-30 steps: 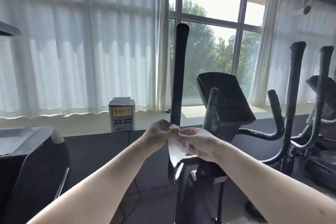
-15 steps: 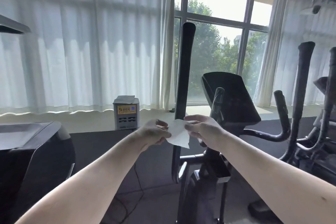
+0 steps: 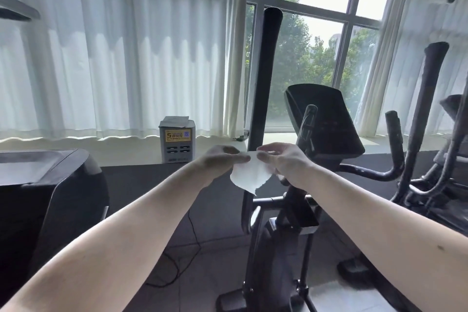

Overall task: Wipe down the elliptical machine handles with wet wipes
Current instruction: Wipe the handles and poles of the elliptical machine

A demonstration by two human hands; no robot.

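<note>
White wipe (image 3: 249, 175), seemingly half-unfolded, before the tall black upright handle (image 3: 264, 78)

Upright handle (image 3: 264, 78) blocks straight ahead.

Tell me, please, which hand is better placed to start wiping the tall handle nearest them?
Probably the right hand: both pinch the wet wipe, but it sits nearer the tall handle, while the left hand is further aside.

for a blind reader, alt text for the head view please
A person's left hand and right hand pinch the top corners of a white wet wipe before a black elliptical's tall handle. White curtains and a window behind.
</note>
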